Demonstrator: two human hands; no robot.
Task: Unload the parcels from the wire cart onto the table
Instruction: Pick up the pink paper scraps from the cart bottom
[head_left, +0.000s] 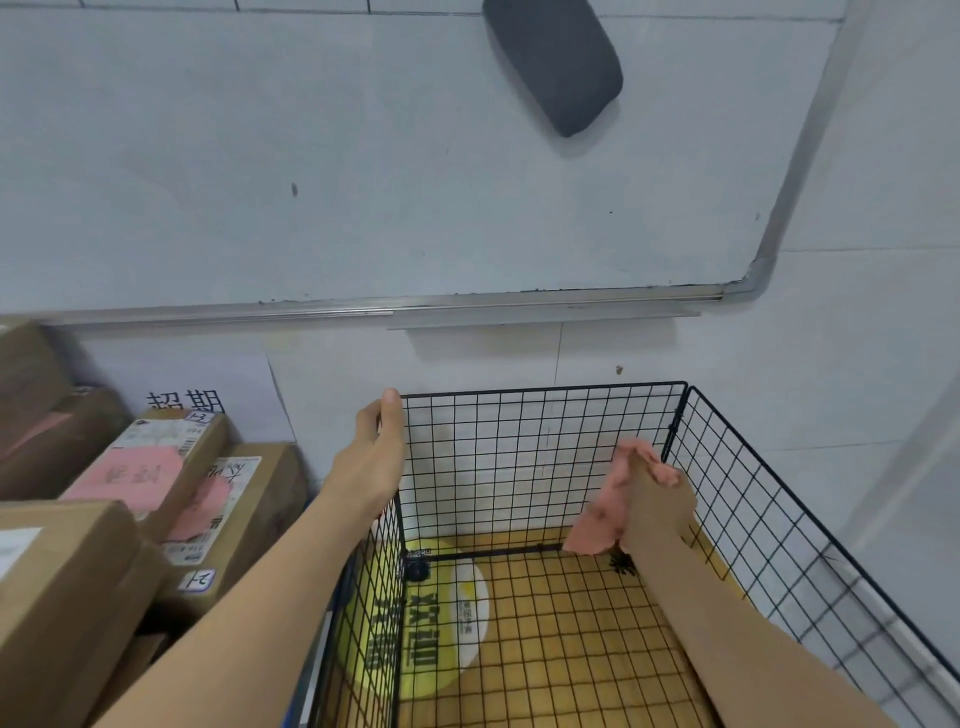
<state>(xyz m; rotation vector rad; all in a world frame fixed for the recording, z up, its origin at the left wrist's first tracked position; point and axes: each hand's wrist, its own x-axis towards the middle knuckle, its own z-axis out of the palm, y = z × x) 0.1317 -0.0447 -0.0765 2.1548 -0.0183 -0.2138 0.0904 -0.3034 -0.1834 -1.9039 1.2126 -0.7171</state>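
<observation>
The black wire cart (753, 499) stands against the wall, and no parcels show inside it. My left hand (376, 457) grips the cart's top left corner, thumb over the rim. My right hand (657, 512) is inside the cart near the far right corner, holding a crumpled pink piece of paper or cloth (605, 514). Several brown cardboard parcels (171, 467) with pink and white labels lie stacked to the left of the cart; the surface under them is hidden.
A whiteboard (363, 156) with a metal frame hangs on the wall above, with a dark grey eraser (556, 62) stuck to it. Through the cart's wire bottom I see a yellow floor sticker (441, 613). A paper sign (192, 400) hangs behind the parcels.
</observation>
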